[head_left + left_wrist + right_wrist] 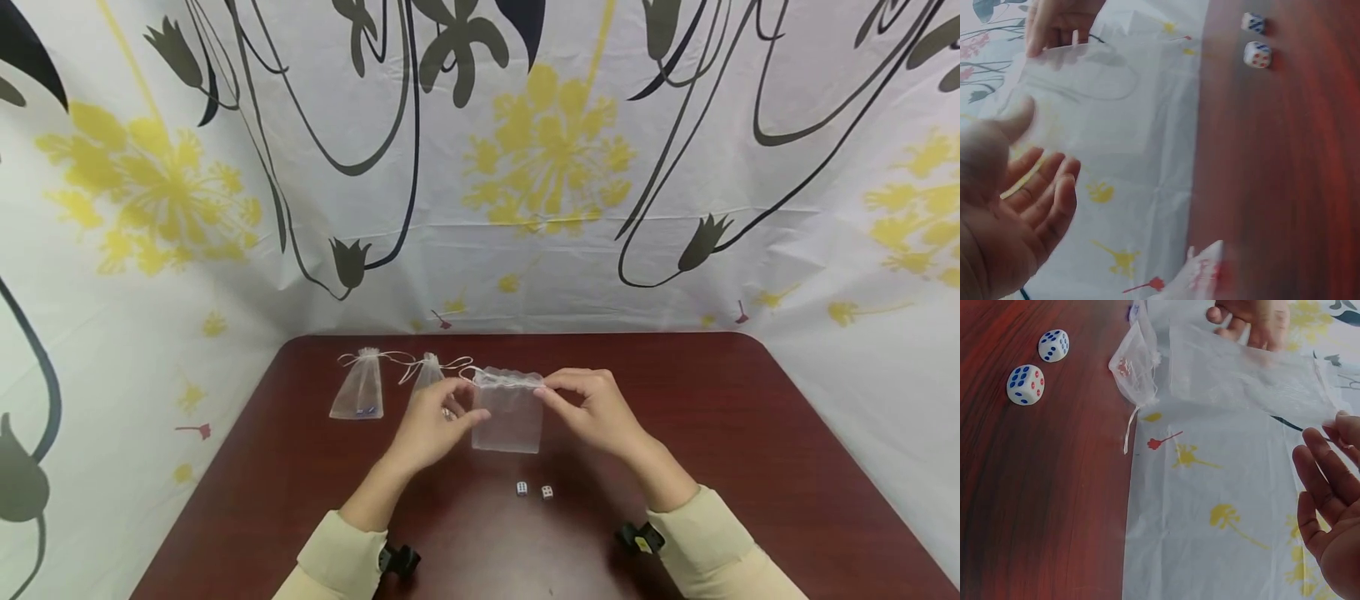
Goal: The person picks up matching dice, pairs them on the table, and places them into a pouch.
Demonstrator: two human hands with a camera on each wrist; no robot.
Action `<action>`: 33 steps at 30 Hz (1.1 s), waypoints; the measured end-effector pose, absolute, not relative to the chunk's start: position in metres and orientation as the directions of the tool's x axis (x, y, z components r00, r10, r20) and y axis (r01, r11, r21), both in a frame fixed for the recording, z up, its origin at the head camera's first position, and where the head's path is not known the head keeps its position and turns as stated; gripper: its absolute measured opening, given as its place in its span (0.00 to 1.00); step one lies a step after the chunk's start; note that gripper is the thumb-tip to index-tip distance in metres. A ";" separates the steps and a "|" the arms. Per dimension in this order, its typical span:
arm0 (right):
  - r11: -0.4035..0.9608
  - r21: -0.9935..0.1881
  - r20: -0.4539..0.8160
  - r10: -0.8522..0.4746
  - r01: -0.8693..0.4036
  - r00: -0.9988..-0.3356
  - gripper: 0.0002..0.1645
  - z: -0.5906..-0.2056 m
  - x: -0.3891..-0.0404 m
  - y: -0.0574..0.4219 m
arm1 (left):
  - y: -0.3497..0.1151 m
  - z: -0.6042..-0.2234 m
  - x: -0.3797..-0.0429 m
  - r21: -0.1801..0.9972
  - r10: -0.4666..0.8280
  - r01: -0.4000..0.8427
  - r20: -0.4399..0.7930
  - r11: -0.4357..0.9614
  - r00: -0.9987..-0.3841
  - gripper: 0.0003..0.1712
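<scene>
A sheer white organza drawstring bag [507, 427] hangs flat over the table, its gathered top edge uppermost. My right hand [603, 415] pinches its upper right corner between thumb and fingertips. At the bag's left side is my left hand [429, 427], thumb and fingers spread apart and blurred in the left wrist view; its thumb overlaps the bag in the head view. Below the bag, two white dice [547, 492] lie on the table. The dice pips show blue and red in the right wrist view. No dice show inside the held bag.
Two tied organza bags stand at the back left of the dark red table [300, 500]. The far left bag [358, 392] has blue-marked dice inside; the nearer bag [428, 372] is partly behind my left hand. A flower-printed white cloth [450, 183] hangs behind.
</scene>
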State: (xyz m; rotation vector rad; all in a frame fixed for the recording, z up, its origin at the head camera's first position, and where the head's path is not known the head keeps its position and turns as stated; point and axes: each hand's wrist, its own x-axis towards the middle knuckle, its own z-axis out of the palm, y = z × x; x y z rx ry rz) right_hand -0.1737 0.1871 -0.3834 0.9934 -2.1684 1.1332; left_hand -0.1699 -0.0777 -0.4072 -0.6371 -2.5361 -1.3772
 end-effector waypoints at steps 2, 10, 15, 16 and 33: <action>0.380 -0.488 0.692 -0.380 -0.786 -0.613 0.02 -0.382 -0.174 0.187 | -0.079 -0.400 -0.169 0.763 0.282 0.475 0.385 0.439 -0.879 0.17; 0.328 -0.521 0.673 -0.410 -0.788 -0.616 0.06 -0.375 -0.173 0.188 | -0.079 -0.374 -0.165 0.744 0.273 0.598 0.534 0.297 -0.800 0.04; 0.275 -0.549 0.661 -0.436 -0.790 -0.611 0.09 -0.373 -0.173 0.187 | -0.078 -0.369 -0.163 0.771 0.269 0.584 0.524 0.254 -0.808 0.04; 0.262 -0.557 0.656 -0.444 -0.788 -0.610 0.10 -0.373 -0.173 0.187 | -0.079 -0.368 -0.163 0.785 0.266 0.571 0.512 0.241 -0.816 0.04; 0.255 -0.564 0.700 -0.358 -0.786 -0.618 0.12 -0.364 -0.163 0.178 | -0.076 -0.361 -0.158 0.747 0.259 0.641 0.594 0.173 -0.762 0.03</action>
